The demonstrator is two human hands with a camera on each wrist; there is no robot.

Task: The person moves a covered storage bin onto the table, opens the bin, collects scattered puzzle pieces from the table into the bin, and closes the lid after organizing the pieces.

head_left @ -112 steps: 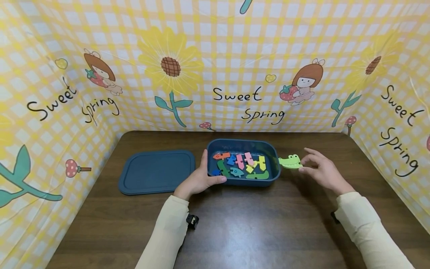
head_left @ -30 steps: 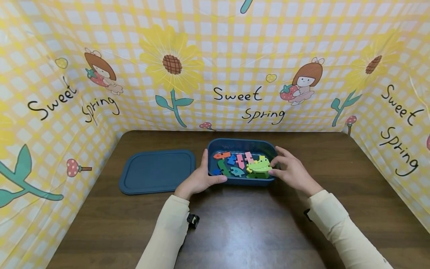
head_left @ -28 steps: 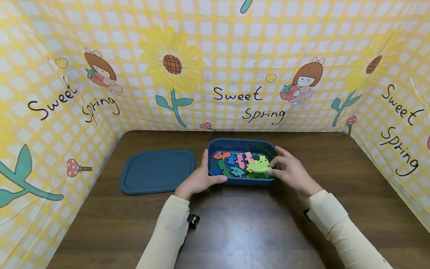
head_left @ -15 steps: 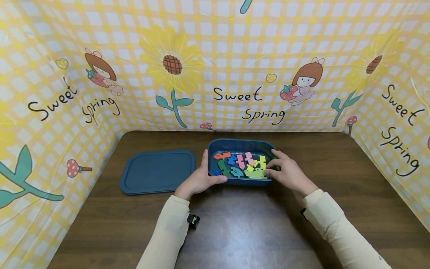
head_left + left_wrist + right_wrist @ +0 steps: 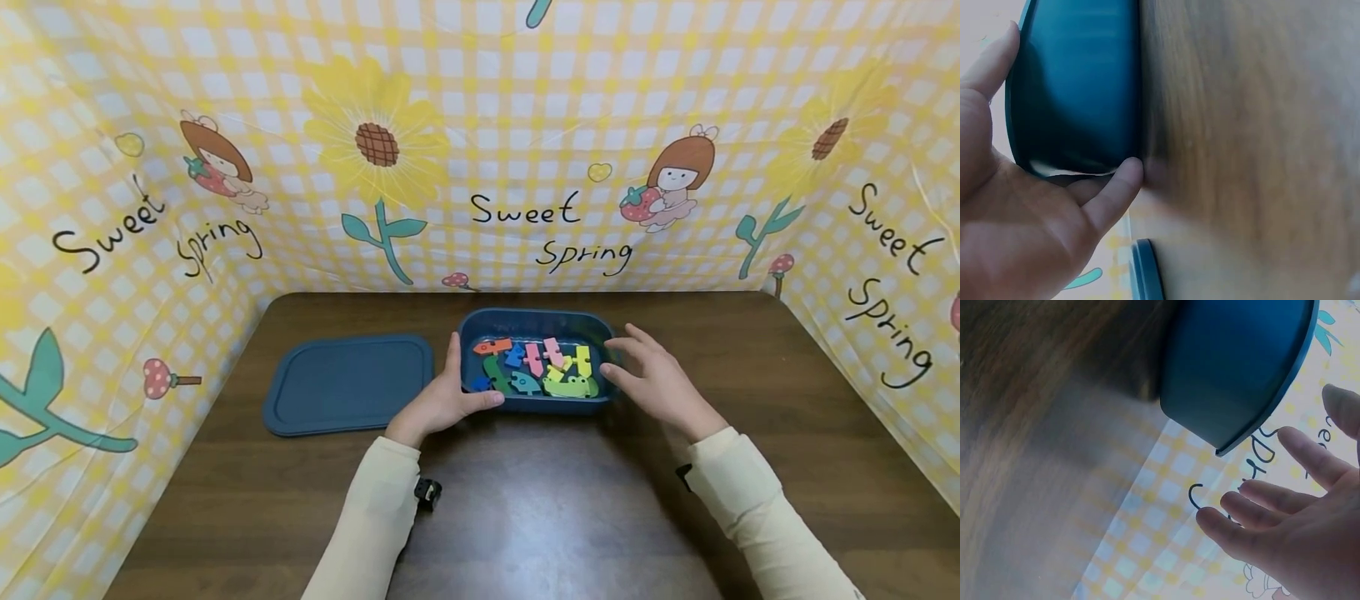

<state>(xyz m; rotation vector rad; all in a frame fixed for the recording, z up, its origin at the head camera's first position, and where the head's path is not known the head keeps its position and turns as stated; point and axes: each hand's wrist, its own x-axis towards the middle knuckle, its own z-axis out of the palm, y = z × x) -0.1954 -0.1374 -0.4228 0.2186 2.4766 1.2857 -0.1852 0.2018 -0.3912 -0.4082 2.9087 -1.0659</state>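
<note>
A dark blue plastic box (image 5: pixel 555 406) stands uncovered on the table, with several colourful puzzle pieces inside. My left hand (image 5: pixel 438 402) holds its left end, the thumb over the front rim and the fingers round the side; the left wrist view shows the box wall (image 5: pixel 1085 81) between thumb and fingers. A light green crocodile-head piece (image 5: pixel 570 387) lies at the box's front right, over a darker green piece that it mostly hides. Just off the right end, my right hand (image 5: pixel 660 387) has its fingers spread with nothing in them, apart from the box in the right wrist view.
The box's dark blue lid (image 5: pixel 348 385) lies flat to the left of the box. Brown wood tabletop (image 5: pixel 525 508) runs towards the front. A yellow checked cloth (image 5: pixel 510 100) printed with flowers surrounds the table at the back and sides.
My right hand has carried the crocodile-head piece from right of the box into it, laid it at the front right and let go, then drawn back. The left hand has stayed put.
</note>
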